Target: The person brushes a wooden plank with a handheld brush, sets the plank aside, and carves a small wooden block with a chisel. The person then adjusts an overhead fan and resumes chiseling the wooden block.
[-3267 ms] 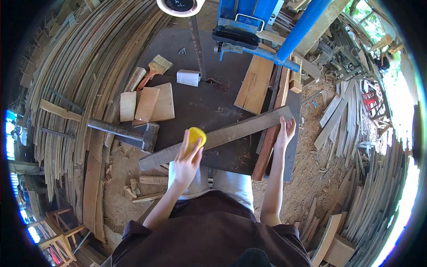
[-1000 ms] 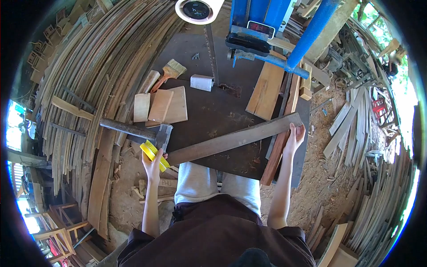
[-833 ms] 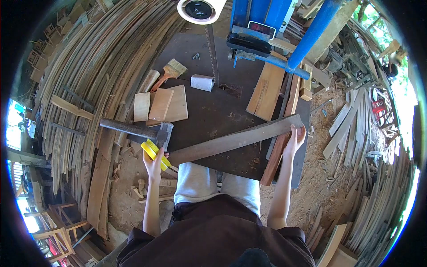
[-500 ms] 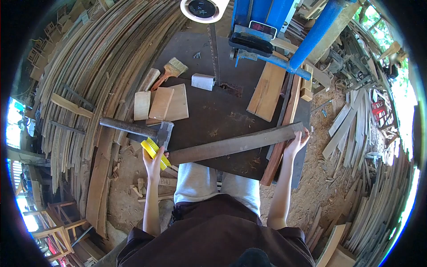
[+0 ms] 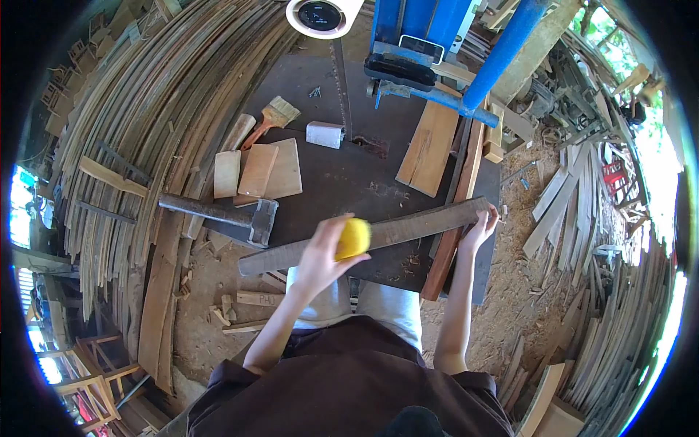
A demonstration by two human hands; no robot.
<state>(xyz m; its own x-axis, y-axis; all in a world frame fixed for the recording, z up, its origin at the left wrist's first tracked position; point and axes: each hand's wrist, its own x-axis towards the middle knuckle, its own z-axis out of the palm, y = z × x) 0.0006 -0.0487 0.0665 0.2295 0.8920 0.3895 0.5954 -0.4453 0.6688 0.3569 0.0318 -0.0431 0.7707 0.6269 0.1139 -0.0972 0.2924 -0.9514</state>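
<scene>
My left hand is closed round a yellow scrub brush, held over the middle of a long, narrow wooden board. At the board's far right end, my right hand grips it. The board slants across the front of the dark work table, its left end free near my knees. A hammer with a long dark handle lies at the table's left, just beyond that end.
A paintbrush, small wood pieces and a white metal piece lie on the table. A blade rises at the back, beside a blue machine frame. Planks lie at right; stacked lumber stands left.
My left hand has moved right from beside the hammer, carrying the scrub brush to the middle of the board. My right hand still grips the right end.
</scene>
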